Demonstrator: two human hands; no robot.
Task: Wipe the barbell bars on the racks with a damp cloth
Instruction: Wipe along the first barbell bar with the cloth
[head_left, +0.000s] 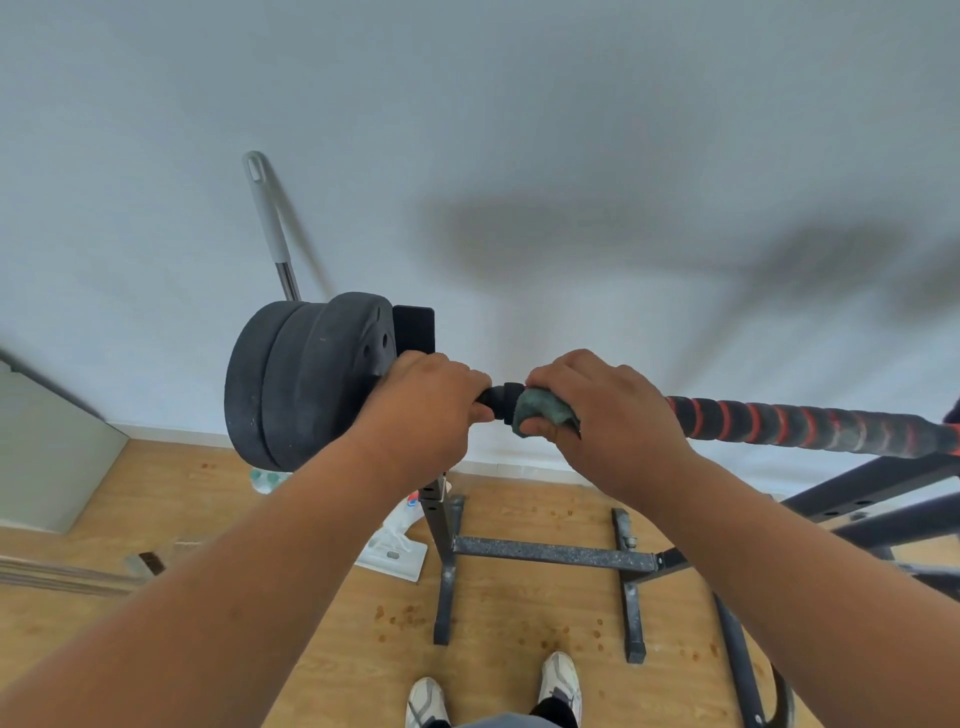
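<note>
A barbell bar (810, 428) with a black and red spiral grip runs from the centre to the right edge, resting on a black rack (439, 519). Two black weight plates (301, 384) sit on its left end. My left hand (426, 405) grips the bar right beside the plates. My right hand (608, 415) wraps a grey-green cloth (543, 413) round the bar just to the right of a black collar (501, 400).
A grey mop handle (270, 223) leans on the white wall behind the plates. The rack's base bars (550, 553) lie on the wooden floor in front of my shoes (558, 680). A white flat object (395, 551) lies by the upright. More rack tubes (883, 493) stand at right.
</note>
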